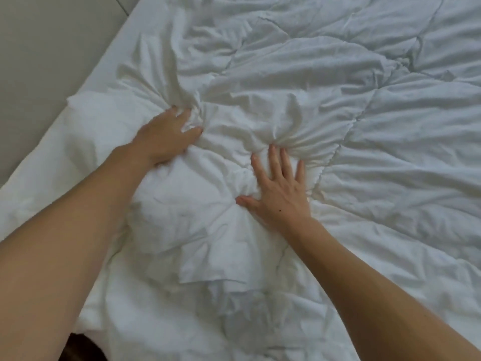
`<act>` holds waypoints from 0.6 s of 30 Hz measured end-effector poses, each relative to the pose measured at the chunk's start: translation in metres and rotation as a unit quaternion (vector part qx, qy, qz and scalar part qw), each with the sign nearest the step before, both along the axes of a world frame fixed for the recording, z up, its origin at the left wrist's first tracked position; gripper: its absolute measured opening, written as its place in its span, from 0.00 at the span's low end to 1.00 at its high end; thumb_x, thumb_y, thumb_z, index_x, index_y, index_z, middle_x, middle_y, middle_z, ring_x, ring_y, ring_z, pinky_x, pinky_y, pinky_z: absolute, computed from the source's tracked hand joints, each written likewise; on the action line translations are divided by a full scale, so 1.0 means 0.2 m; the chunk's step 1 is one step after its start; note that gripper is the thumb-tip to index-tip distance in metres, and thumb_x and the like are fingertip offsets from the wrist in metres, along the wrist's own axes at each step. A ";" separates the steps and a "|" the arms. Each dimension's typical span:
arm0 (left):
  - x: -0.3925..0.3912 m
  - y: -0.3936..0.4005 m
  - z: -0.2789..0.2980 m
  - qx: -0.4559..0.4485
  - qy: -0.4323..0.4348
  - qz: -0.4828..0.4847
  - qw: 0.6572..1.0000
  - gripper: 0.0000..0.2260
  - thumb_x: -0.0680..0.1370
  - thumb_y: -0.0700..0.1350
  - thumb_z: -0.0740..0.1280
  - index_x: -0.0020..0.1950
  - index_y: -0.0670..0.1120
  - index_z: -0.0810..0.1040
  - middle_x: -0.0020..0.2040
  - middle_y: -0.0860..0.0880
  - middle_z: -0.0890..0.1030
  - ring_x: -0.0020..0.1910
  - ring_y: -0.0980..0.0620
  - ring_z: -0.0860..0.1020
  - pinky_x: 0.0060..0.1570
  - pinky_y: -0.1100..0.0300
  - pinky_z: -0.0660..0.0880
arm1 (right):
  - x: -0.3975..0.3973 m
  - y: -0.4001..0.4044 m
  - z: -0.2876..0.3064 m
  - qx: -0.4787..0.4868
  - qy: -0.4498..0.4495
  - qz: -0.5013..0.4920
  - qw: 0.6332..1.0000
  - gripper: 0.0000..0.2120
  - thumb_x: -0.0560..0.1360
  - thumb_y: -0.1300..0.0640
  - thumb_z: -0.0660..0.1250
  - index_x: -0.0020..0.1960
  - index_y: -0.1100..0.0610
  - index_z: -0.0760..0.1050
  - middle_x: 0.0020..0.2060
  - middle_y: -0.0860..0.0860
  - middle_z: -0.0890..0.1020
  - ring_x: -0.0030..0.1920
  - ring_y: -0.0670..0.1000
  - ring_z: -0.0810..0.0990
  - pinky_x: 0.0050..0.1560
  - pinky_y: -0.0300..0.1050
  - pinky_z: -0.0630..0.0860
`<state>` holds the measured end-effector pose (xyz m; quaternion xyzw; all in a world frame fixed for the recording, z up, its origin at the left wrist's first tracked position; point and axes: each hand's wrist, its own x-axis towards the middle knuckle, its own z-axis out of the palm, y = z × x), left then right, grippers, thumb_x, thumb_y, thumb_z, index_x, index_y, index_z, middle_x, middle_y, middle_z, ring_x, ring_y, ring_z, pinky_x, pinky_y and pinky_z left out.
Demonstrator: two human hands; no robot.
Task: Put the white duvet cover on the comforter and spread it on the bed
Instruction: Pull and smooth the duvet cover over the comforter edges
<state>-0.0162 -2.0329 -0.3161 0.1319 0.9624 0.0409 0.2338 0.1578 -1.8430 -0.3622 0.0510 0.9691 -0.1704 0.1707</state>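
Smoothing the bunched duvet cover [208, 230]
Left hand [166, 142] gathers a fold; right hand [278, 194] presses flat, fingers straight; spreading remains, frame centre.

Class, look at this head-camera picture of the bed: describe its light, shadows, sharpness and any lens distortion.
Head view: soft, even light, brightest on the white bedding between the left hand and right hand; the far bedding greyer, with only faint shadows in its creases; slightly soft throughout; no glare; the forearms loom large at the bottom corners, a wide-angle effect.
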 end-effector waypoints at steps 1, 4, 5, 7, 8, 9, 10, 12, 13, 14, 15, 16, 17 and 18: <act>0.06 -0.04 0.05 0.041 0.019 -0.010 0.999 0.29 0.79 0.64 0.54 0.75 0.49 0.66 0.74 0.44 0.67 0.72 0.44 0.65 0.69 0.50 0.61 | 0.03 -0.01 0.03 0.000 -0.005 -0.005 1.000 0.40 0.76 0.32 0.53 0.79 0.47 0.40 0.78 0.55 0.37 0.77 0.56 0.34 0.74 0.62 0.36; 0.31 -0.26 0.15 0.098 0.203 -0.018 0.974 0.25 0.80 0.56 0.52 0.67 0.42 0.75 0.68 0.40 0.74 0.69 0.40 0.69 0.70 0.49 0.62 | 0.23 -0.09 0.14 -0.024 -0.024 -0.038 0.999 0.34 0.79 0.39 0.54 0.79 0.51 0.46 0.78 0.57 0.43 0.78 0.57 0.40 0.75 0.62 0.43; 0.41 -0.35 0.16 0.108 0.269 0.020 0.957 0.22 0.81 0.51 0.53 0.68 0.40 0.73 0.69 0.39 0.73 0.70 0.39 0.67 0.71 0.50 0.59 | 0.33 -0.14 0.18 -0.052 -0.005 -0.063 0.997 0.33 0.79 0.39 0.54 0.78 0.52 0.50 0.78 0.58 0.48 0.78 0.58 0.45 0.76 0.60 0.46; 0.59 -0.55 0.17 0.114 0.343 0.132 0.923 0.19 0.82 0.43 0.53 0.71 0.38 0.69 0.72 0.38 0.68 0.73 0.40 0.64 0.72 0.51 0.59 | 0.57 -0.26 0.28 -0.093 0.106 -0.075 0.987 0.29 0.79 0.41 0.58 0.74 0.55 0.61 0.74 0.60 0.62 0.75 0.60 0.59 0.74 0.57 0.58; 0.65 -0.64 0.16 0.106 0.333 0.190 0.917 0.20 0.81 0.41 0.53 0.73 0.39 0.65 0.74 0.37 0.65 0.74 0.40 0.62 0.71 0.50 0.59 | 0.70 -0.33 0.31 -0.102 0.185 -0.041 0.977 0.25 0.78 0.44 0.61 0.70 0.55 0.67 0.70 0.60 0.70 0.70 0.60 0.66 0.69 0.55 0.65; 0.71 -0.72 0.14 0.084 0.288 0.235 0.925 0.21 0.82 0.42 0.55 0.75 0.40 0.61 0.76 0.37 0.61 0.74 0.39 0.60 0.71 0.47 0.60 | 0.82 -0.39 0.33 -0.113 0.253 0.012 0.961 0.20 0.77 0.46 0.65 0.65 0.56 0.71 0.64 0.58 0.75 0.64 0.59 0.73 0.62 0.54 0.71; 0.76 -0.79 0.12 0.053 0.224 0.262 0.937 0.25 0.82 0.46 0.57 0.77 0.41 0.57 0.76 0.37 0.59 0.75 0.38 0.59 0.71 0.44 0.60 | 0.93 -0.46 0.33 -0.123 0.282 0.075 0.949 0.18 0.75 0.47 0.67 0.60 0.55 0.75 0.58 0.56 0.78 0.58 0.58 0.76 0.54 0.51 0.74; 0.83 -0.87 0.08 0.009 0.133 0.274 0.953 0.35 0.78 0.59 0.62 0.78 0.43 0.53 0.75 0.35 0.59 0.73 0.36 0.60 0.70 0.41 0.60 | 1.13 -0.58 0.31 -0.123 0.202 0.187 0.953 0.24 0.70 0.40 0.70 0.58 0.55 0.77 0.54 0.53 0.78 0.51 0.56 0.79 0.48 0.48 0.77; 0.86 -0.89 0.06 -0.002 0.110 0.290 0.951 0.41 0.75 0.64 0.63 0.78 0.44 0.51 0.74 0.35 0.60 0.73 0.36 0.60 0.70 0.41 0.60 | 1.20 -0.64 0.28 -0.098 0.139 0.225 0.959 0.33 0.65 0.34 0.71 0.61 0.54 0.75 0.55 0.54 0.78 0.52 0.57 0.79 0.50 0.49 0.79; 0.87 -0.89 0.05 -0.013 0.093 0.315 0.945 0.45 0.73 0.68 0.63 0.79 0.45 0.48 0.74 0.35 0.59 0.73 0.36 0.60 0.70 0.41 0.59 | 1.26 -0.67 0.24 -0.067 0.081 0.247 0.963 0.41 0.60 0.31 0.71 0.66 0.55 0.72 0.57 0.57 0.78 0.55 0.58 0.78 0.53 0.53 0.79; 0.88 -0.90 0.04 -0.028 0.073 0.338 0.938 0.48 0.72 0.70 0.63 0.79 0.46 0.46 0.74 0.35 0.60 0.72 0.36 0.61 0.69 0.41 0.60 | 1.29 -0.69 0.20 -0.037 0.049 0.254 0.965 0.46 0.58 0.33 0.73 0.69 0.56 0.69 0.57 0.59 0.77 0.55 0.60 0.78 0.53 0.55 0.79; 0.90 -0.91 0.04 -0.047 0.058 0.347 0.935 0.49 0.72 0.70 0.63 0.79 0.45 0.44 0.73 0.34 0.61 0.70 0.35 0.63 0.68 0.42 0.61 | 1.29 -0.71 0.15 -0.013 0.039 0.251 0.967 0.46 0.59 0.38 0.74 0.70 0.58 0.65 0.55 0.60 0.78 0.53 0.61 0.78 0.51 0.55 0.79; 0.92 -0.93 0.04 -0.063 0.058 0.338 0.937 0.48 0.73 0.68 0.64 0.79 0.43 0.44 0.71 0.33 0.64 0.68 0.34 0.66 0.66 0.43 0.64 | 1.27 -0.71 0.12 -0.009 0.041 0.236 0.971 0.42 0.63 0.44 0.73 0.71 0.60 0.63 0.51 0.59 0.79 0.47 0.59 0.80 0.46 0.52 0.79; 0.93 -0.96 0.05 -0.065 0.074 0.316 0.944 0.43 0.76 0.64 0.64 0.78 0.41 0.47 0.68 0.32 0.67 0.64 0.33 0.69 0.62 0.43 0.67 | 1.23 -0.71 0.12 -0.019 0.038 0.208 0.977 0.36 0.68 0.49 0.69 0.71 0.62 0.61 0.47 0.57 0.80 0.41 0.57 0.81 0.42 0.50 0.79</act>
